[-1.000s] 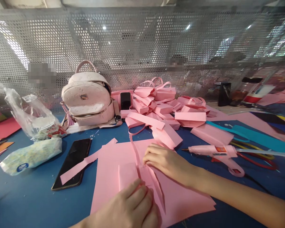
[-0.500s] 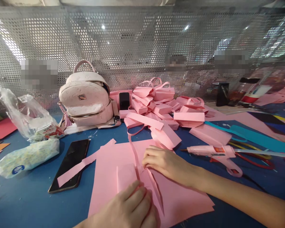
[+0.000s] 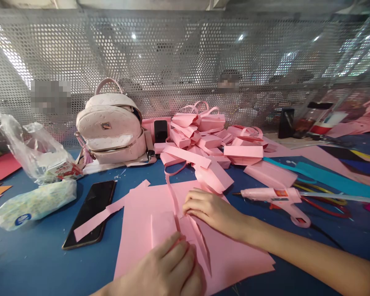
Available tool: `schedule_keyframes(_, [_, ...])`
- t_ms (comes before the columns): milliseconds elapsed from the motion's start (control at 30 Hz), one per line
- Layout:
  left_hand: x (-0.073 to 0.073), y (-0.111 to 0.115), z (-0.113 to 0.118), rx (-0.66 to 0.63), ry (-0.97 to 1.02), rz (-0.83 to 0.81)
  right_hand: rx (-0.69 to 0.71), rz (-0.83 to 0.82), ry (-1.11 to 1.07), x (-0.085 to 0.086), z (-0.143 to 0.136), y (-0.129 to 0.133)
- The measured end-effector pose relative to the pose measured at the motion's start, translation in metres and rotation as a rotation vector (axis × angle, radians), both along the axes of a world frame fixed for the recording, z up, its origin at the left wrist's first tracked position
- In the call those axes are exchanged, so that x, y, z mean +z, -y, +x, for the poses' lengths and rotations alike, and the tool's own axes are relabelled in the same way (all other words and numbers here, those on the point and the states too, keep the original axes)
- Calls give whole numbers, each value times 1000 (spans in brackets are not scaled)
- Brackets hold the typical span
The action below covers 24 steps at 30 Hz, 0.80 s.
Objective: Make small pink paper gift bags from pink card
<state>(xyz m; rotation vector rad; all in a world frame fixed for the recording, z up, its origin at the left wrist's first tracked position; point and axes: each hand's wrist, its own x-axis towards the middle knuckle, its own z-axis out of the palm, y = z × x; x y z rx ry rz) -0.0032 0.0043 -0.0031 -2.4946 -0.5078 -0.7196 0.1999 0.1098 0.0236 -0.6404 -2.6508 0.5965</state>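
Both of my hands work on a folded pink paper piece (image 3: 163,228) that lies on pink paper sheets (image 3: 135,205). My left hand (image 3: 172,267) is closed, its fingers curled over the near part of the folded piece. My right hand (image 3: 208,209) is closed at the far end, fingertips pinching the paper's edge. A long thin pink paper strip (image 3: 170,191) runs from the folded piece up to a heap of folded pink paper bags (image 3: 197,135). The fingertips partly hide the paper they grip.
A pink glue gun (image 3: 273,196) lies to the right, its cable trailing. To the left are a black phone (image 3: 95,209) with a torn paper strip on it, a tissue pack (image 3: 33,203) and a plastic bag (image 3: 33,152). Behind stand a white backpack (image 3: 111,123) and a perforated metal screen (image 3: 172,53).
The view has shifted slightly. My right hand's fingers have eased a little along the paper's edge; my left hand stays nearly in place.
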Motion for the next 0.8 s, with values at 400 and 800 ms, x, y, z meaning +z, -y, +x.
schedule_keyframes(400, [-1,0,1,4,28,22,5,-95,-4,4,1,-3])
schedule_keyframes(800, [-4,-2,3,-1,43,13,-9,-17,20,-4,4,-3])
